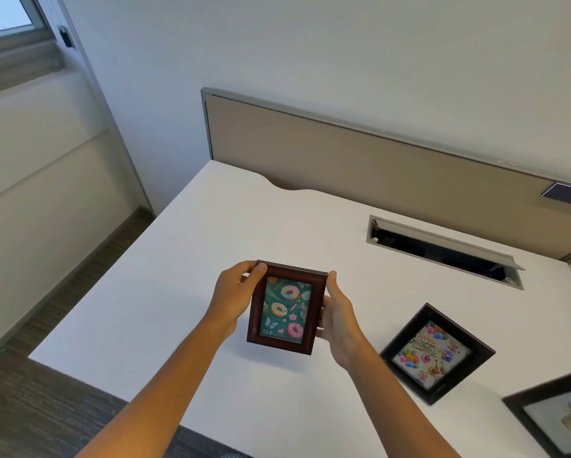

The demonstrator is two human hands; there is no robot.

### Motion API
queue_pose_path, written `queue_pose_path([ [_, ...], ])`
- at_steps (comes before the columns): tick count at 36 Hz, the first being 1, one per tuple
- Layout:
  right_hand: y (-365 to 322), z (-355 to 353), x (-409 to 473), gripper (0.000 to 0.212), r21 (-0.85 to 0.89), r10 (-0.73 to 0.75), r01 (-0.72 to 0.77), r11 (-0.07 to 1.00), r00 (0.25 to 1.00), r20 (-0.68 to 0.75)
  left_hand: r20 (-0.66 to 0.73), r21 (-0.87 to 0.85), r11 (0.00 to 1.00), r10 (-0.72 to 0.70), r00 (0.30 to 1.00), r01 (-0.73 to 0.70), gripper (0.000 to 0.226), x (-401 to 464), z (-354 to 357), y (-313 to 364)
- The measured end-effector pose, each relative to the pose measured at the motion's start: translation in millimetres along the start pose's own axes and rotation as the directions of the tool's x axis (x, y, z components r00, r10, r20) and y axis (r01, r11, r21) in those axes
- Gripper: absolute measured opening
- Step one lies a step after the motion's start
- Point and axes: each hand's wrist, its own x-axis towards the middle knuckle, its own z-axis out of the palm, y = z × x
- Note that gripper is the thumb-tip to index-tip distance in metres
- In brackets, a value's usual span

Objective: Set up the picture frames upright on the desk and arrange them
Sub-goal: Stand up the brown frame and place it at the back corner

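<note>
A small dark-red wooden frame (285, 307) with a doughnut picture is held above the white desk (185, 279), its face turned toward me. My left hand (234, 299) grips its left edge and my right hand (338, 320) grips its right edge. A black frame with a birthday picture (436, 353) lies flat on the desk to the right. Another black frame (555, 414) lies flat at the lower right, cut off by the picture's edge.
A beige partition panel (360, 160) runs along the desk's back edge. An open cable slot with a grey lid (443, 251) is sunk into the desk at the back right. Carpeted floor (46, 408) lies past the desk's left edge.
</note>
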Motion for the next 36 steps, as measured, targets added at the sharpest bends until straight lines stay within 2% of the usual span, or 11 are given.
queue_pose_path([
  [8,-2,3,13,0.096,0.021,0.036,-0.036,0.999,0.999,-0.010,0.007,0.014,1.000,-0.013,1.000,0.012,0.021,17,5,-10],
  [16,-6,8,30,0.103,0.018,0.050,-0.050,0.999,0.998,-0.023,0.005,0.025,0.999,-0.026,1.000,0.026,0.013,34,7,-18],
  [36,-1,2,66,0.086,0.104,0.083,-0.079,0.991,0.996,-0.030,0.007,0.029,0.998,-0.057,0.998,0.057,0.008,61,18,-25],
])
